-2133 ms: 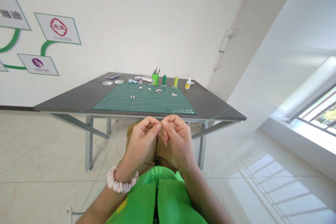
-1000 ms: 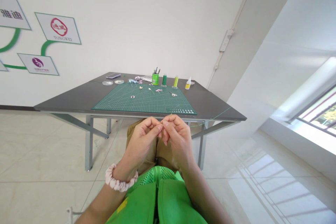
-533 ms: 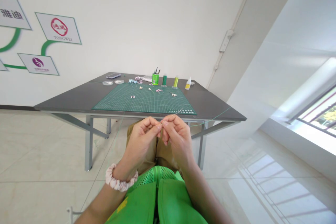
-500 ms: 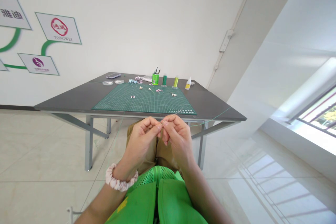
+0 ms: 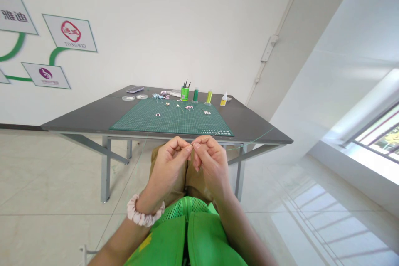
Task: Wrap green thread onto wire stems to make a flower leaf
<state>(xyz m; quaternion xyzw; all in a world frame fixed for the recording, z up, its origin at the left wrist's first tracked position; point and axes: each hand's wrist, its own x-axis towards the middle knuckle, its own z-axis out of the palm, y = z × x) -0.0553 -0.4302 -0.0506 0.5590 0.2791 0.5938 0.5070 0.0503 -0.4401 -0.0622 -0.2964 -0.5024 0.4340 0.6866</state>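
Observation:
Over my lap, just in front of the table edge, my left hand (image 5: 172, 158) and my right hand (image 5: 210, 158) meet with thumbs and forefingers pinched close together. Whatever lies between the fingertips is too small to make out. A thin pale strand seems to run from near the right fingers up over the mat's front corner. Behind the hands lies a green cutting mat (image 5: 168, 121). On it are white-handled scissors (image 5: 206, 112), a small ring (image 5: 158, 114) and small pink flower pieces (image 5: 189, 107).
At the table's back stand a green can of tools (image 5: 184, 93), a dark green thread spool (image 5: 195, 95), a yellow-green spool (image 5: 208, 98) and a glue bottle (image 5: 223, 99). Two clear round discs (image 5: 128, 98) and a phone (image 5: 135, 89) lie at the left. A green thread (image 5: 264, 133) crosses the right edge.
Both hands keep their pinch and have shifted only slightly. The fingertips have drawn very slightly apart.

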